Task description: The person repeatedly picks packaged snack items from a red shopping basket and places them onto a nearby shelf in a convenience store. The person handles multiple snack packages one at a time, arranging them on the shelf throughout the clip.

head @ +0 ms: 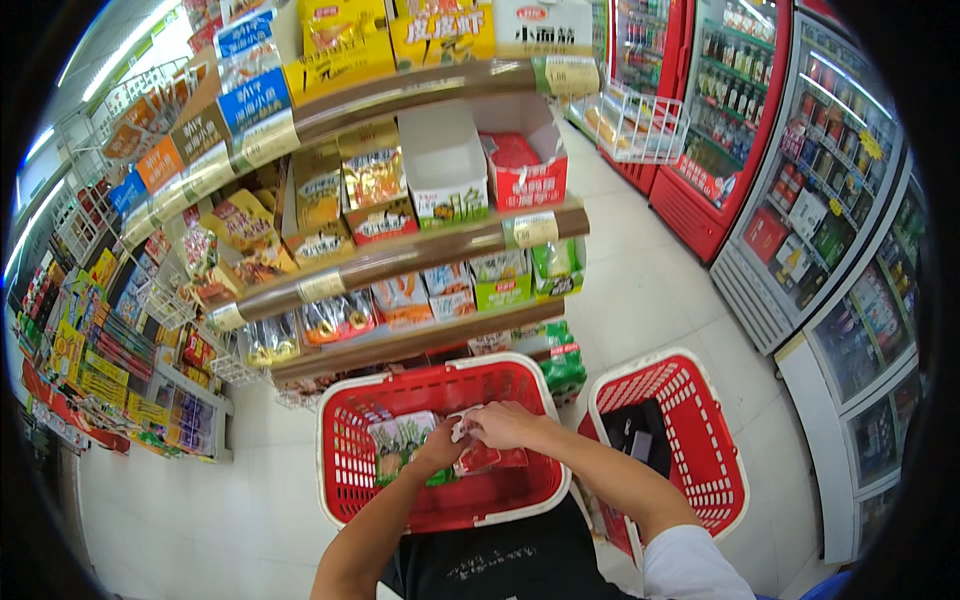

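Both of my hands are inside a red plastic shopping basket with a whitish rim. My left hand and my right hand meet at a small white and reddish packet, each with fingers on it. Below my hands lie red snack packets. Green and white snack packets lie in the basket just left of my left hand. My palms and the packet's far side are hidden.
A shelf rack with boxed snacks stands beyond the basket. A second red basket at right holds a dark cloth item. Drink refrigerators line the right; a wire rack projects from the shelf end. More shelving stands left.
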A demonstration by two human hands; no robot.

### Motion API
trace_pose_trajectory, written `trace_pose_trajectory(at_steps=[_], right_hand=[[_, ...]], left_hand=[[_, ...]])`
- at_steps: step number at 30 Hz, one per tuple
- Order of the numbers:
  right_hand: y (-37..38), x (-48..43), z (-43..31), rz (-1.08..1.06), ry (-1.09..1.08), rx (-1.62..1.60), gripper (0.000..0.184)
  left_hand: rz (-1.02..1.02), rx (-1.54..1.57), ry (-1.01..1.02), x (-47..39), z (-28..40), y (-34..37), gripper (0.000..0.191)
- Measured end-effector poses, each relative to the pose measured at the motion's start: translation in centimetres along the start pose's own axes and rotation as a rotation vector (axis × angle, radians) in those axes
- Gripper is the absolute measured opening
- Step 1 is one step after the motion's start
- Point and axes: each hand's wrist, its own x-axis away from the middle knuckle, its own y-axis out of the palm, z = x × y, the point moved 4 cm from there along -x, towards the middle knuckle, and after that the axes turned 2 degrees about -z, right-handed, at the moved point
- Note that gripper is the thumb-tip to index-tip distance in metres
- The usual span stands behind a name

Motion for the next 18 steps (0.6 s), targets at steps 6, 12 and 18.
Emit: trace_pose_trajectory(at_steps=[6, 12, 18], right_hand=[[-22.1, 6.3, -4.7, 0.800, -0.253, -0.151, 0.012], [-36.9, 4.6, -4.0, 1.087, -0.222, 0.199, 0.028], [-40.2, -1.7, -2.9, 0.463, 0.181, 0.383, 0.050]], left_hand=[[0.497, -0.318, 0.675, 2.5, 21.5, -10.0, 0.035], [0.736, -0.545, 1.058, 1.7, 37.3, -15.8, 0.052], [0.768, -0.604, 0.903, -2.9, 40.0, -17.1, 0.075]])
